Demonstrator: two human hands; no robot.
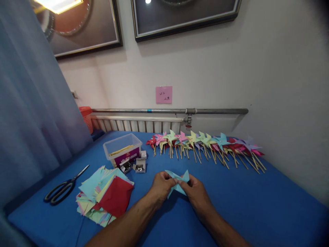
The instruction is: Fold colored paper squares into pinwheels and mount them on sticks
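Note:
My left hand (161, 186) and my right hand (195, 189) meet over the middle of the blue table (257, 206). Together they pinch a light blue paper piece (179, 180) with folded, pointed corners, held just above the tabletop. A loose stack of coloured paper squares (105, 195), red on top, lies to the left of my left forearm. A row of several finished paper pinwheels on sticks (205, 145) lies along the back of the table.
Black scissors (63, 188) lie at the far left. A clear plastic box (122, 148) holding yellow sticks stands behind the paper stack, with two small open boxes of metal pins (133, 166) in front of it. A radiator and pipe (167, 111) run along the wall.

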